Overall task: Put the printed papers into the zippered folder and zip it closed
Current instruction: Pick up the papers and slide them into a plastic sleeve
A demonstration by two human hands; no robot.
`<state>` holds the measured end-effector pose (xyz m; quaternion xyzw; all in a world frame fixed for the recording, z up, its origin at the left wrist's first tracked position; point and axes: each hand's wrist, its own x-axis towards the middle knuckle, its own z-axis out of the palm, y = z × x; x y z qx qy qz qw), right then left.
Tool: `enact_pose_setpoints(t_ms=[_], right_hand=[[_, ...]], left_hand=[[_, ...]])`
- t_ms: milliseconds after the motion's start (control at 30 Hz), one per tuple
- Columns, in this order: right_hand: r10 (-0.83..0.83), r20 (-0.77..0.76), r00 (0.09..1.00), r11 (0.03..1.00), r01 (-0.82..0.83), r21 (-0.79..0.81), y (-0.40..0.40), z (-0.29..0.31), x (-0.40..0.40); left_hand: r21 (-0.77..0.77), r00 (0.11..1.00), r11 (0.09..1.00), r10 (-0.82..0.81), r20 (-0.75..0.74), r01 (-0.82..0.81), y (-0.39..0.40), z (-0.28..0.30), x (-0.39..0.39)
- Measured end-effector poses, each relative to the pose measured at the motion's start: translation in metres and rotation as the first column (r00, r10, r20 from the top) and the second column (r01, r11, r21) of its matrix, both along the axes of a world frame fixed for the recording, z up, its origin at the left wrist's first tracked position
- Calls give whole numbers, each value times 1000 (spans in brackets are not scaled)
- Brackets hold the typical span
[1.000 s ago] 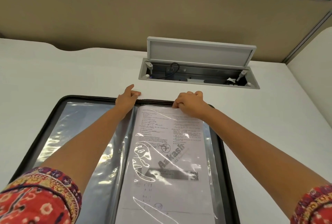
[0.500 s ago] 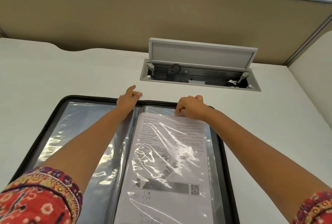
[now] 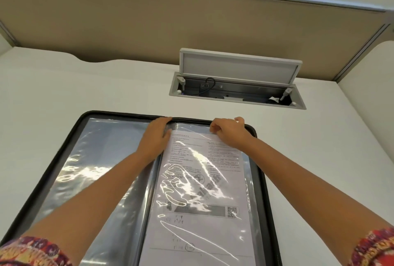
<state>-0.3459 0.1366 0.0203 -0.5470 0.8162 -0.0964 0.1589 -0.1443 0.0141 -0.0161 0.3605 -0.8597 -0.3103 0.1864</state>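
Observation:
A black zippered folder [image 3: 70, 135] lies open flat on the white desk, with clear plastic sleeves on both halves. The printed papers [image 3: 198, 199] sit inside the right-hand sleeve, text and a QR code showing through the glossy plastic. My left hand [image 3: 156, 133] rests flat at the folder's top edge near the spine, fingers together on the sleeve. My right hand [image 3: 229, 132] is at the top of the right sleeve, fingers curled and pinching the sleeve's top edge over the paper. The left sleeve [image 3: 100, 159] looks empty.
An open cable box [image 3: 236, 93] with a raised grey lid is set into the desk just beyond the folder. A beige partition [image 3: 170, 27] closes off the back, and a side panel [image 3: 368, 86] stands at the right. White desk surface [image 3: 42, 95] stretches to the left.
The printed paper has slid further down into the right sleeve. My left hand has flattened onto the folder's top near the spine; my right hand stays pinching the sleeve top.

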Motion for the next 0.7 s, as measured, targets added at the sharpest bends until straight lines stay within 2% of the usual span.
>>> enact_pose_setpoints(t_ms=[167,367,533,700], right_hand=[[-3,-19,1000,1000,4,19,5,3,8],[-55,-76,996,998,55,-2,6,-4,13],[-158,-58,986,979,148,-143,32,-10,25],[-236,-35,971,951,223,-216,79,-12,43]], left_hand=[[-118,980,993,16,196,7,30,-2,34],[-28,879,996,-66,473,90,46,-5,67],[-56,860,994,-54,508,95,51,-7,86],[-81,908,995,-14,419,53,65,-9,97]])
